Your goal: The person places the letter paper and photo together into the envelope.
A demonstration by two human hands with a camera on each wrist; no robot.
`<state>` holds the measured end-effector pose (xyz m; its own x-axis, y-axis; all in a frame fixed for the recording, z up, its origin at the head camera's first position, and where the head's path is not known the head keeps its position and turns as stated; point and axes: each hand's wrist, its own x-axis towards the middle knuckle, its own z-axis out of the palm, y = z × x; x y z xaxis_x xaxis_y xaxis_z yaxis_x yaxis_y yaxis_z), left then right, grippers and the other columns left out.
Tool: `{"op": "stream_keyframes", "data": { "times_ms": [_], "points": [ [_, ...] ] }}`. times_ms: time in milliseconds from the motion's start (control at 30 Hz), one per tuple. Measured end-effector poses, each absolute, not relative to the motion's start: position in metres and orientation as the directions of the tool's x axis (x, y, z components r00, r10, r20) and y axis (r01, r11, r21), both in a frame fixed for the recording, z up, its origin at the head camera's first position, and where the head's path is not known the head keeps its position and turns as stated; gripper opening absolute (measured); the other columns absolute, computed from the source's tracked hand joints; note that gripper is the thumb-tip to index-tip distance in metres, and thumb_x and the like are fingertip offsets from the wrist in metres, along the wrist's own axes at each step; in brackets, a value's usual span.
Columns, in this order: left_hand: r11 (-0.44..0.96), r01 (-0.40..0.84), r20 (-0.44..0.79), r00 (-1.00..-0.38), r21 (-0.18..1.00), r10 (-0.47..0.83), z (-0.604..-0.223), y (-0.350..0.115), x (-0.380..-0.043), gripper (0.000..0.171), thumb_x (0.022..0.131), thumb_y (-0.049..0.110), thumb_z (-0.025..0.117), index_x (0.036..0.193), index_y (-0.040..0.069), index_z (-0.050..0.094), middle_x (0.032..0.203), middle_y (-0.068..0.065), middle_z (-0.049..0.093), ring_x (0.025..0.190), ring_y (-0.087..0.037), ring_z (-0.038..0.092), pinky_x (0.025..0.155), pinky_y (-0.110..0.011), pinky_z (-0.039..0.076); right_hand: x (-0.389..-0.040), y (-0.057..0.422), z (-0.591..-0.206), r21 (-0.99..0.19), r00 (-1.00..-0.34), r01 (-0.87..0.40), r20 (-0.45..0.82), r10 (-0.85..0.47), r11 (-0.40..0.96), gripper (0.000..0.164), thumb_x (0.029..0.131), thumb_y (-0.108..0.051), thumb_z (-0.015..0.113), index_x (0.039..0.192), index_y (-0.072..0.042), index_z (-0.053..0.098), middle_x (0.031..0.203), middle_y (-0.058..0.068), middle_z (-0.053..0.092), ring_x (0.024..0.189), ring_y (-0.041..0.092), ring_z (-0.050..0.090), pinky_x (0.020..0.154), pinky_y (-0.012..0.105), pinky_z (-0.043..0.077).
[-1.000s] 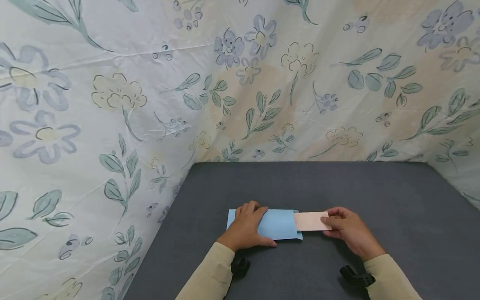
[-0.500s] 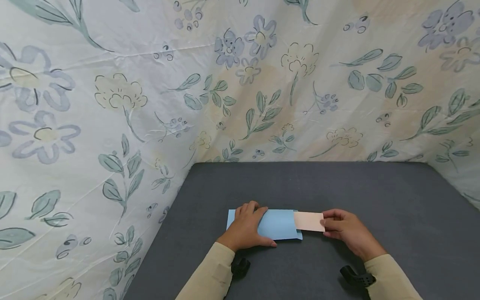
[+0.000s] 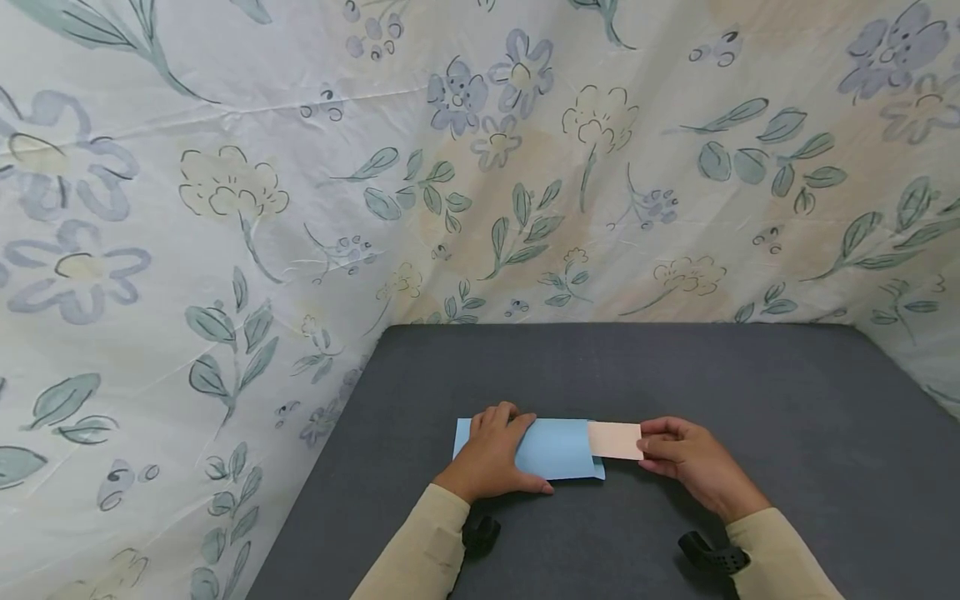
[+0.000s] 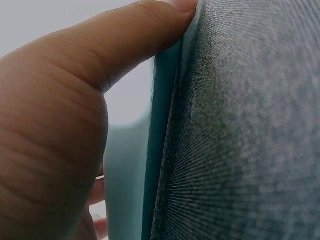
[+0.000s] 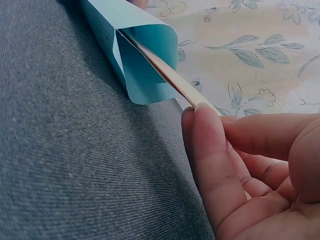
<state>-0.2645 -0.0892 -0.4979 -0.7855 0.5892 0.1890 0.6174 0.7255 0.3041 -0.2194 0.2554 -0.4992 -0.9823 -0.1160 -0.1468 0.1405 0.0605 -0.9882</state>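
Observation:
A light blue paper envelope (image 3: 558, 448) lies flat on the table, its mouth facing right. Across its left part my left hand (image 3: 491, 454) holds it, thumb along the near edge and fingers reaching the far edge. In the left wrist view the thumb touches the edge of the envelope (image 4: 125, 175). A pale pink card (image 3: 615, 441) sticks out of the mouth; its inner end is hidden inside. My right hand (image 3: 693, 462) pinches the card's right end between thumb and fingers. In the right wrist view the envelope (image 5: 155, 82) gapes around the card (image 5: 172, 77).
The dark grey table (image 3: 622, 367) stretches behind and to both sides of the hands. A floral cloth (image 3: 570, 192) hangs along its back and left side. Black straps (image 3: 712, 554) sit at both wrists, below the sleeves' cuffs.
My right hand has moved a little to the left with the card, and less of the card shows outside the envelope. The left hand and the envelope have stayed in place.

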Motion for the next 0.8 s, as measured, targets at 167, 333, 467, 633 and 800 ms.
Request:
{"op": "stream_keyframes", "data": {
  "times_ms": [167,333,467,633,800],
  "points": [
    [0.724,0.627,0.193,-0.778,0.286,0.598,-0.498,-0.09,-0.263,0.11,0.077,0.075,0.089,0.161,0.013,0.055,0.143,-0.005,0.048,0.131,-0.024,0.045,0.117,-0.053,0.031,-0.219,0.254,-0.499,-0.984,-0.978,0.163,-0.171,-0.118,0.078,0.05,0.107,-0.011,0.072,0.145,0.015,0.05,0.12,0.018,0.067,0.1,0.026,0.071,0.084,0.039,0.062],
    [0.72,0.636,0.197,-0.771,0.28,0.605,-0.497,-0.09,-0.262,0.11,0.077,0.075,0.089,0.161,0.014,0.055,0.143,-0.005,0.048,0.132,-0.024,0.044,0.117,-0.053,0.031,-0.217,0.253,-0.498,-0.975,-0.977,0.166,-0.183,-0.107,0.147,0.048,0.107,-0.017,0.073,0.142,0.011,0.055,0.111,0.012,0.071,0.094,0.025,0.071,0.073,0.037,0.059],
    [0.716,0.64,0.193,-0.768,0.278,0.611,-0.497,-0.09,-0.262,0.11,0.077,0.075,0.089,0.162,0.014,0.054,0.144,-0.005,0.047,0.131,-0.024,0.044,0.116,-0.053,0.031,-0.215,0.251,-0.496,-0.977,-0.978,0.158,-0.174,-0.111,0.144,0.047,0.107,-0.016,0.072,0.141,0.012,0.054,0.109,0.012,0.07,0.093,0.024,0.07,0.074,0.036,0.059],
    [0.717,0.643,0.185,-0.765,0.269,0.616,-0.498,-0.089,-0.264,0.111,0.077,0.075,0.089,0.162,0.014,0.054,0.144,-0.006,0.047,0.132,-0.024,0.044,0.116,-0.053,0.031,-0.213,0.246,-0.496,-0.984,-0.98,0.153,-0.163,-0.117,0.087,0.045,0.107,-0.009,0.072,0.139,0.015,0.053,0.11,0.015,0.069,0.095,0.025,0.07,0.081,0.037,0.062],
    [0.711,0.655,0.199,-0.755,0.253,0.625,-0.499,-0.089,-0.263,0.111,0.076,0.076,0.089,0.162,0.014,0.054,0.145,-0.006,0.048,0.133,-0.024,0.044,0.116,-0.054,0.031,-0.213,0.242,-0.496,-0.987,-0.98,0.157,-0.161,-0.116,0.04,0.042,0.106,-0.004,0.071,0.137,0.017,0.052,0.11,0.016,0.068,0.096,0.025,0.071,0.084,0.037,0.062]
  ]
}}
